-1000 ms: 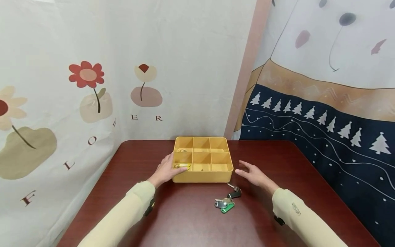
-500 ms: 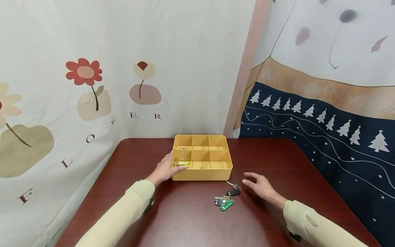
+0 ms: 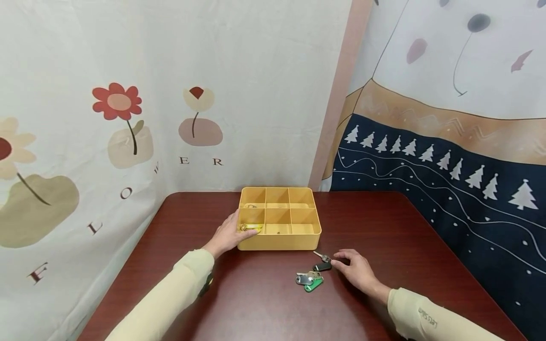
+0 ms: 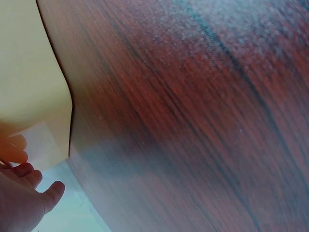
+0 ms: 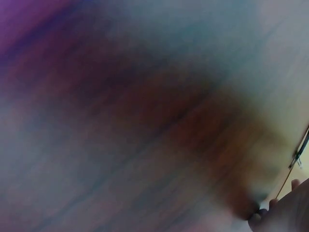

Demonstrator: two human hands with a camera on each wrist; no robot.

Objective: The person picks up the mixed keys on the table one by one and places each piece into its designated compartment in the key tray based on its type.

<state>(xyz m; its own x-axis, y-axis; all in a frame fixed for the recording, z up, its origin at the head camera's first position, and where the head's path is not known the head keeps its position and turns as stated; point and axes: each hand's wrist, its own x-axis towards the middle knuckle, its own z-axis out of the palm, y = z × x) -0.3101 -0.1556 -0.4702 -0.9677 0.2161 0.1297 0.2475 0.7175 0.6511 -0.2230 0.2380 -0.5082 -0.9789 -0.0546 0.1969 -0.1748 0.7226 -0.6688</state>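
A yellow six-compartment organizer box (image 3: pixel 279 243) stands near the table's far edge. My left hand (image 3: pixel 226 233) rests against its left side, thumb over the front rim; in the left wrist view the fingers (image 4: pixel 31 176) lie by the yellow wall. Inside the front-left compartment is a yellow key tag (image 3: pixel 254 227) with a key. My right hand (image 3: pixel 355 271) is low over the table, its loosely bent fingertips at a key with a black tag (image 3: pixel 322 267); contact is unclear. Nearer me lie a grey key tag (image 3: pixel 304 280) and a green key tag (image 3: pixel 314 284) with keys.
The dark red-brown table (image 3: pixel 256 303) extends in front of and beside the box. A metal ring (image 3: pixel 250 206) shows in the back-left compartment. Printed curtains (image 3: pixel 264 94) hang close behind the table. The right wrist view is mostly blurred tabletop.
My right hand has drawn back from beside the box's right side, then come down and left to the black-tagged key. The left hand stays at the box, and the keys have not moved.
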